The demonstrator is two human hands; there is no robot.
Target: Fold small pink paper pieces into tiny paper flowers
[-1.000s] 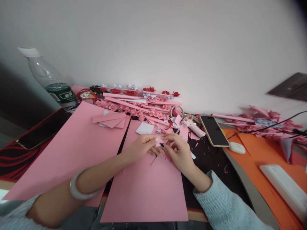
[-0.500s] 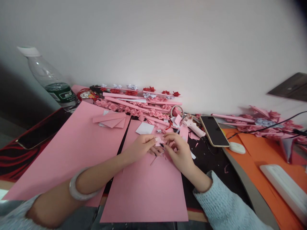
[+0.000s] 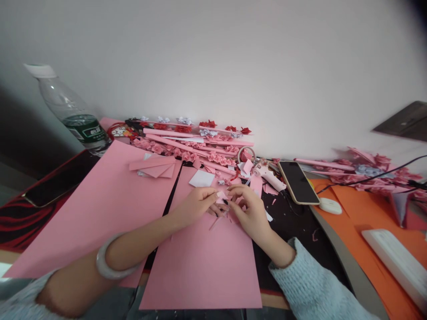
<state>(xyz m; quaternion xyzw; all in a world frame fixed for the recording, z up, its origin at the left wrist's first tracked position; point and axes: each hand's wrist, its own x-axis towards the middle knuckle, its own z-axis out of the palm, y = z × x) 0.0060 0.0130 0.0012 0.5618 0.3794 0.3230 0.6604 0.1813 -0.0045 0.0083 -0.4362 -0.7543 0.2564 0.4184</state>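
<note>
Left hand and right hand are pinching a small pink paper piece between their fingers, over the large pink sheet. Uneven pulling could be tearing or miscreasing it; a loose pinch could be letting it slip onto the sheet.

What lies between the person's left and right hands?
The head view shows a small pale pink paper piece there, with fingertips of the left hand and right hand on it.
</note>
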